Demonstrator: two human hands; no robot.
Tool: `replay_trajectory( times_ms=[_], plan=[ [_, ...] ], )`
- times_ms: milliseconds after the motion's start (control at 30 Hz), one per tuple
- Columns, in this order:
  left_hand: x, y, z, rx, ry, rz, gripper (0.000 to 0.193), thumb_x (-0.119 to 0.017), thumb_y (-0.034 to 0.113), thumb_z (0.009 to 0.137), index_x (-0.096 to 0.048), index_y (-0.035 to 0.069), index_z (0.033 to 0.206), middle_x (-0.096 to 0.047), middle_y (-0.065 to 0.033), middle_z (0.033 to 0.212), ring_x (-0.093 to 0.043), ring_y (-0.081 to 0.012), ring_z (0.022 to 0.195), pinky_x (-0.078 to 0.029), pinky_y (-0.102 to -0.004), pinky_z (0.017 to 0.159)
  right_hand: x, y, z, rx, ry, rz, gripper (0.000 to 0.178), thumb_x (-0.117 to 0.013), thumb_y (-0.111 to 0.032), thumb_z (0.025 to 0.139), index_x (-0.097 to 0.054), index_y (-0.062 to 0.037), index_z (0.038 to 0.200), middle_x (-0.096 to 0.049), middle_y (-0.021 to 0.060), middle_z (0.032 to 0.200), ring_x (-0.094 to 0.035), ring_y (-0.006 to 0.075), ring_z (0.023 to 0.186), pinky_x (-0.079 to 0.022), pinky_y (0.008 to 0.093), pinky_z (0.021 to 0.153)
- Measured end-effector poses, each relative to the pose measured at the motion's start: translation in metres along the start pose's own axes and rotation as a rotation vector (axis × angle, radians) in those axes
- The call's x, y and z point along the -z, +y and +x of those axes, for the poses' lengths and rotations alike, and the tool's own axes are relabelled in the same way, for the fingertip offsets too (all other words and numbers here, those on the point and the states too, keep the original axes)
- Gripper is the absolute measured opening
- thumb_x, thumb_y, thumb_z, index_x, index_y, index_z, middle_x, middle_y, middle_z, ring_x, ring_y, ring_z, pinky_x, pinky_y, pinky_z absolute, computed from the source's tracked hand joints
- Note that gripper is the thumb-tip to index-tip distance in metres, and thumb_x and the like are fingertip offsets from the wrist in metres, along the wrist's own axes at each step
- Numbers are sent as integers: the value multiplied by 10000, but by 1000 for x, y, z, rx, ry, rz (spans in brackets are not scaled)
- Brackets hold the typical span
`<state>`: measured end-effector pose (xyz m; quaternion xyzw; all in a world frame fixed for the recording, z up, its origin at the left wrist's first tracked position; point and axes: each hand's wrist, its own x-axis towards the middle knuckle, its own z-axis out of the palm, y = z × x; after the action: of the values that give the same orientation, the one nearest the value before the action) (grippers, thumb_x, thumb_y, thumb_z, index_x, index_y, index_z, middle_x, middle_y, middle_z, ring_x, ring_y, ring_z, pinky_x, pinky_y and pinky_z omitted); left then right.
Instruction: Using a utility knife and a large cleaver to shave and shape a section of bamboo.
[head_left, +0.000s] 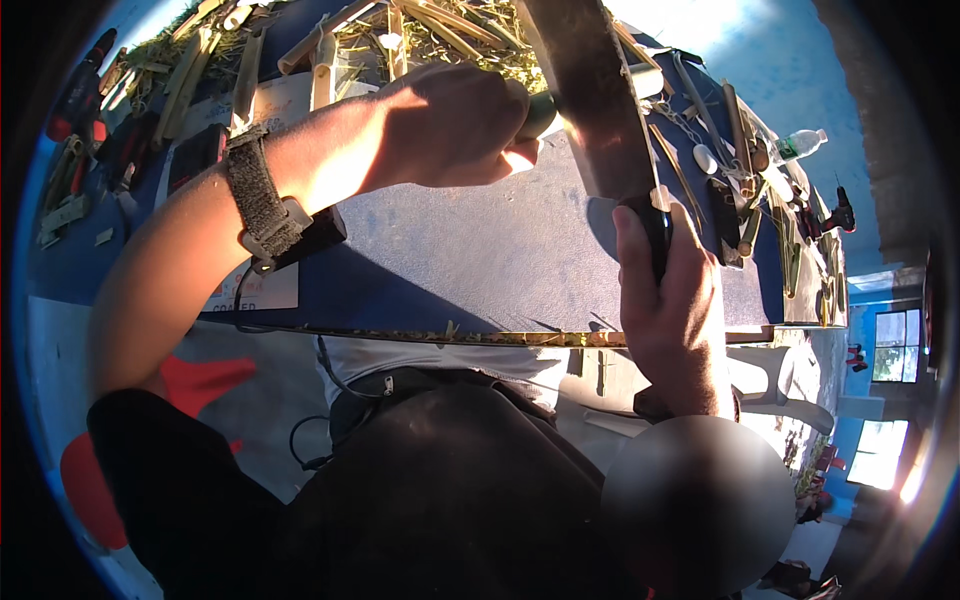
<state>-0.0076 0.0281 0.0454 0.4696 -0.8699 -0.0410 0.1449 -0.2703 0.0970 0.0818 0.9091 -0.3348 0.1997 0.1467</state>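
My right hand (672,290) is wrapped round the black handle of a machete (600,110). Its broad, dark blade points away from me and tilts a little left over the table. Closed round a green bamboo piece (541,116), my left hand (450,125) is just left of the blade. The blade crosses in front of the bamboo, and a pale cut end (648,80) shows on its far side. Whether blade and bamboo touch, I cannot tell. A black strap (255,190) circles my left wrist.
Under my hands is a blue-covered table (480,250). Split bamboo strips (325,70) and shavings lie at the back. To the right are more bamboo offcuts (745,150), a plastic bottle (802,144) and a power drill (838,213). A red chair (200,385) stands below left.
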Motion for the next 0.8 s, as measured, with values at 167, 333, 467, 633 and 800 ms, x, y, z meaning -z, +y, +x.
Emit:
replay_trajectory(
  times_ms=[167,333,467,633,800],
  plan=[
    [-31,2,-10,22,-26,-58,280,-726,230,913,-596,-17,905,-672,-216,710,-710,-415,711,-564,-477,692,-30,-14,-19,-414,-166,455,253,-695,-106,1004,-530,46,1121,-629,222,852,-673,391,673,-540,432,558],
    [-35,-7,-16,-26,11,-100,271,-719,221,909,-583,-13,922,-676,-218,724,-705,-416,715,-552,-475,675,-29,-10,-22,-406,-345,329,370,-726,-67,981,-598,58,1306,-573,241,1127,-655,315,788,-554,412,662],
    [-16,0,-9,33,-38,-41,225,-734,178,884,-600,8,947,-703,-186,764,-724,-386,773,-558,-462,735,-14,-8,-6,-25,-61,118,228,-669,-126,1023,-506,33,1007,-618,178,674,-653,397,544,-503,410,468],
    [-3,2,1,-16,95,-88,181,-732,153,879,-621,18,927,-713,-167,758,-738,-359,750,-571,-456,748,-5,-3,-3,-14,38,32,206,-681,-120,1015,-536,26,1031,-628,171,713,-617,393,539,-494,406,499],
    [-30,4,-6,78,-82,-90,303,-725,259,937,-595,-14,927,-697,-221,757,-729,-404,768,-568,-469,738,-35,-8,-12,-286,1,449,234,-677,-126,1021,-502,21,972,-633,187,647,-671,410,565,-491,434,470]
  ],
)
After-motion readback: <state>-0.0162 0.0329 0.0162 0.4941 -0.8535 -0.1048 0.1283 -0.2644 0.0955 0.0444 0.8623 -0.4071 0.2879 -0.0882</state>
